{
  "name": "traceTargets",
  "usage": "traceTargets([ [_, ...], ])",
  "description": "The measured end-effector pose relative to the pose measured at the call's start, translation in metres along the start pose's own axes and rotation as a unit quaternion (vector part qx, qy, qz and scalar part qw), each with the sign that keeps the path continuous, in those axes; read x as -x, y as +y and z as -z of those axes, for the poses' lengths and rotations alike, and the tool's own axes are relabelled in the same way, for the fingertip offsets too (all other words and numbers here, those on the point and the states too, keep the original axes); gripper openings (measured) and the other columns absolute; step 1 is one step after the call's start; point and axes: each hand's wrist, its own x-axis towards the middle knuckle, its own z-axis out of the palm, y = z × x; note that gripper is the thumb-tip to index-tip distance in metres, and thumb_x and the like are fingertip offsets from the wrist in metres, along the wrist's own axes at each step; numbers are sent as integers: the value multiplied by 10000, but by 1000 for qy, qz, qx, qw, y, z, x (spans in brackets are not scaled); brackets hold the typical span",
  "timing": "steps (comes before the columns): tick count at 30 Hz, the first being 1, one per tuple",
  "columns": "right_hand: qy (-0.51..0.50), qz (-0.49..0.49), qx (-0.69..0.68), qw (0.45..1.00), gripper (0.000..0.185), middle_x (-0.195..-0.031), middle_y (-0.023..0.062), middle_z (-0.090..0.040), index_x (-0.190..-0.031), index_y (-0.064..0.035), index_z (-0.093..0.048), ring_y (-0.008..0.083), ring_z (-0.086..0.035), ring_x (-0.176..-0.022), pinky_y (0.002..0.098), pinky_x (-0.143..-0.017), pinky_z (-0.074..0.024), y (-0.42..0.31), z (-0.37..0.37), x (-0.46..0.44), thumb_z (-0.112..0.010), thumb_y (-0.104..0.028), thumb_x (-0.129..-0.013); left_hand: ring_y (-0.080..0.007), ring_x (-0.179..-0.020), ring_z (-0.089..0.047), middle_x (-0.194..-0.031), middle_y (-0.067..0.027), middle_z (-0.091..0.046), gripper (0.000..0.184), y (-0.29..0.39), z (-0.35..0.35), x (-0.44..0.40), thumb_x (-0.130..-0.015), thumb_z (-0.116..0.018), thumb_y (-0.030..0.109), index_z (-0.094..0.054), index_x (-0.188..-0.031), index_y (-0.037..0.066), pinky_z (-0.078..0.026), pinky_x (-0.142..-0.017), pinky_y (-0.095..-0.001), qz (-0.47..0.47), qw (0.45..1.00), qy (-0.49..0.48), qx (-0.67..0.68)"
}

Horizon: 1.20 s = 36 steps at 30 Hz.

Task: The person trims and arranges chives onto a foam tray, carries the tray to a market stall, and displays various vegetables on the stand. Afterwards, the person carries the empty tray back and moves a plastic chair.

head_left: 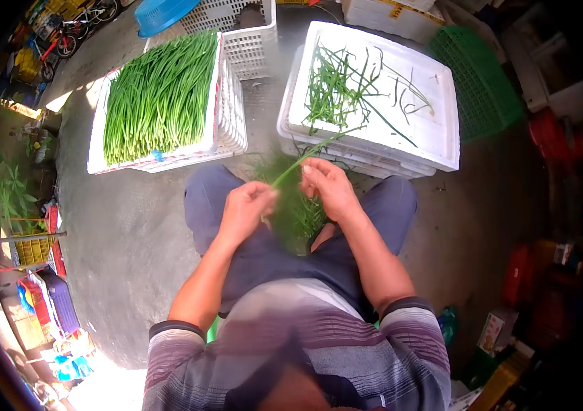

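My left hand (pixel 247 209) is closed around the lower end of a thin green stalk (pixel 322 145), which looks like a garlic chive. The stalk slants up and right toward the white foam box. My right hand (pixel 330 186) has its thumb and fingers pinched together beside the stalk; what they hold, if anything, is too small to make out. Below both hands, a blurred heap of green stalks (pixel 305 216) lies between my knees. Ahead on the left, a dense, aligned bundle of chives (pixel 161 99) fills a white crate (pixel 233 113). Scattered stalks (pixel 332 89) lie on the white foam box (pixel 414 79).
Behind the chives stand a white plastic crate (pixel 254 51) and a blue basin (pixel 168 15). A green crate (pixel 476 82) sits right of the foam box. Bicycles (pixel 65 44) and a yellow crate (pixel 33 250) are at the far left.
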Motion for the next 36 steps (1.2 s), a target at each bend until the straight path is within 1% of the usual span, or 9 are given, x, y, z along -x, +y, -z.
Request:
traceTargets([
  [2, -16, -29, -128, 991, 215, -703, 11, -585, -1038, -17, -616, 103, -506, -578, 300, -713, -514, -2, 0, -15, -620, -217, -961, -71, -655, -594, -727, -23, -658, 172, -1, 3, 10, -899, -677, 150, -686, -921, -21, -480, -598, -233, -3, 999, -6, -47],
  [8, 21, 8, -168, 986, 192, -633, 11, -572, -948, -36, -593, 118, -498, -502, 388, -770, -575, -14, 40, -29, -540, -210, -1011, -60, -635, -568, -704, -17, -654, 139, 7, 39, 32, -894, -673, 114, -692, -913, -22, -468, -592, -234, 5, 994, 8, -111],
  [12, 73, 45, -169, 982, 201, -653, 30, -599, -942, -16, -613, 122, -515, -517, 348, -686, -564, -17, 81, -34, -536, -191, -1007, -63, -657, -586, -738, -6, -649, 101, 2, 77, 34, -902, -696, 106, -682, -907, 6, -475, -607, -208, -4, 997, 23, -71],
  [18, 158, 60, 73, 983, 222, -632, 15, -570, -899, -2, -632, 103, -497, -523, 248, -543, -447, -14, 105, -52, -606, -212, -966, -94, -656, -609, -774, -37, -678, 121, 32, 130, 24, -901, -704, 102, -678, -954, -3, -488, -606, -225, -61, 986, 156, 6],
  [23, 152, 105, 220, 958, 222, -687, 49, -625, -898, 20, -648, 129, -547, -568, 276, -557, -446, -4, 104, -82, -635, -201, -914, -99, -627, -592, -777, -27, -637, 187, 70, 191, -10, -899, -722, 151, -655, -975, -7, -470, -578, -227, -141, 957, 253, 0],
  [26, 169, 158, 371, 899, 202, -762, 118, -679, -904, 0, -671, 229, -628, -657, 349, -619, -488, -7, 90, -106, -621, -195, -892, -86, -593, -563, -742, -3, -600, 202, 87, 231, -45, -891, -737, 176, -653, -956, 4, -448, -551, -225, -149, 939, 311, -16],
  [31, 155, 227, 554, 786, 166, -883, 195, -692, -919, -62, -700, 395, -662, -839, 466, -734, -515, 0, 71, -164, -583, -156, -846, -194, -817, -649, -951, -124, -688, 434, 71, 318, -123, -875, -740, 276, -645, -1124, -66, -511, -759, -298, -126, 902, 360, -203],
  [33, 130, 233, 638, 723, 176, -884, 192, -690, -951, -99, -717, 383, -663, -837, 461, -749, -520, 11, 74, -184, -579, -131, -846, -300, -1079, -644, -1182, -241, -661, 596, 60, 327, -135, -869, -719, 348, -589, -1252, -90, -470, -956, -349, -140, 847, 383, -342],
  [36, 88, 182, 732, 651, 223, -937, 172, -690, -979, -140, -725, 347, -674, -881, 459, -780, -526, 1, 70, -197, -565, -103, -828, -281, -1051, -654, -1148, -223, -677, 515, 68, 288, -117, -913, -671, 339, -616, -1223, -68, -481, -925, -341, -223, 815, 409, -345],
])
